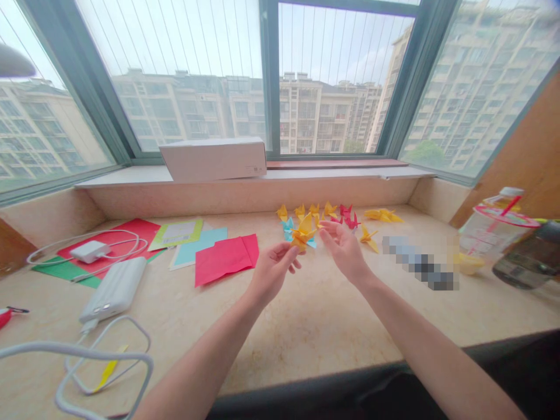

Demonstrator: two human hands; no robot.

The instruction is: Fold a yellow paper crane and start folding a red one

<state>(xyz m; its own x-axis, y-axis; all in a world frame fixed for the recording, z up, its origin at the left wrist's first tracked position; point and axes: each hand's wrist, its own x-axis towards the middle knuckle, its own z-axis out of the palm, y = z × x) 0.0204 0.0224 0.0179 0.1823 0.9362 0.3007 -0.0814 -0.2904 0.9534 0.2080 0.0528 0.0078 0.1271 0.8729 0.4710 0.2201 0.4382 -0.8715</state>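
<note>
A yellow paper crane [304, 232] is held above the counter, its folded wings pointing up. My left hand [276, 261] pinches it from below left between thumb and fingers. On the other side my right hand [342, 246] is closed, thumb and forefinger pinched at the crane's right tip. Close behind stand several smaller yellow cranes [314, 210], red cranes [350, 219] and light blue cranes [288, 226], the blue ones partly hidden by the held crane. Right of my right hand lies another yellow crane [368, 238].
Red paper sheets [225, 259] lie left of my hands, near light blue [203, 244] and green paper [59, 269]. A white power bank [114, 289] with a cable [146, 364] is at left. Yellow folded paper [384, 216], a plastic cup [492, 236] and a dark bottle [531, 256] are at right.
</note>
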